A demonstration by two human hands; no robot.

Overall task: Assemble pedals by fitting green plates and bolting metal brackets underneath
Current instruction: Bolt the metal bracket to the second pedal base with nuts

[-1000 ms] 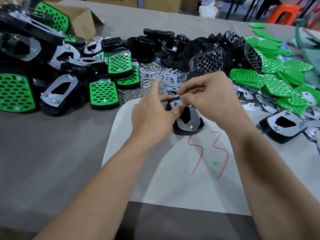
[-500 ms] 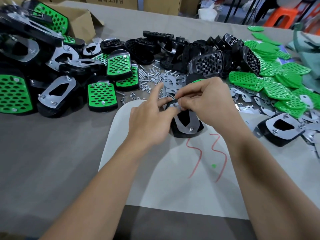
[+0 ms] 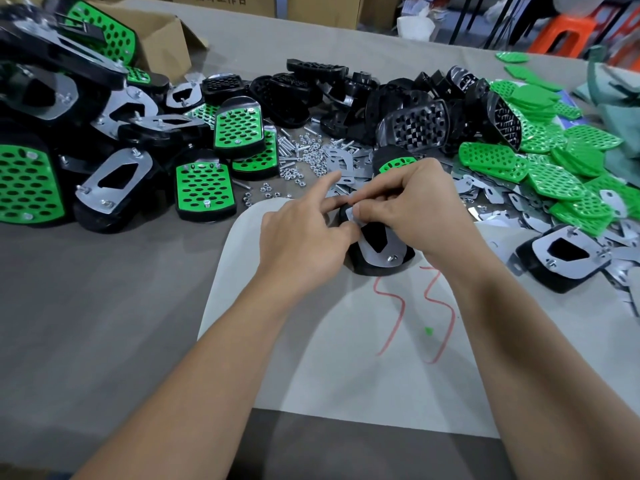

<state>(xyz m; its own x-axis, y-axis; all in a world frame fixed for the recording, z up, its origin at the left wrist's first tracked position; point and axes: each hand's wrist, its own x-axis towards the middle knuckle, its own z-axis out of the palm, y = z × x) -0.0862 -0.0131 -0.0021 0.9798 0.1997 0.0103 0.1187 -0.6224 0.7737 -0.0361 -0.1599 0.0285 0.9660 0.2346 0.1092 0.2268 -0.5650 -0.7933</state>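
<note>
Left hand (image 3: 304,240) gripped the pedal (image 3: 375,270), thumb on its left edge, index finger sticking out straight; right hand (image 3: 419,206) pinched the far end of the metal bracket (image 3: 400,249), fingertips curled tight, anything between them hidden; pedal lay underside up on the white sheet (image 3: 346,358) on the surface (image 3: 104,306), bracket seated on top, one bolt (image 3: 393,258) poking up at its near end; loose green plates (image 3: 554,174) heaped to the right; nuts (image 3: 308,157) scattered behind.
</note>
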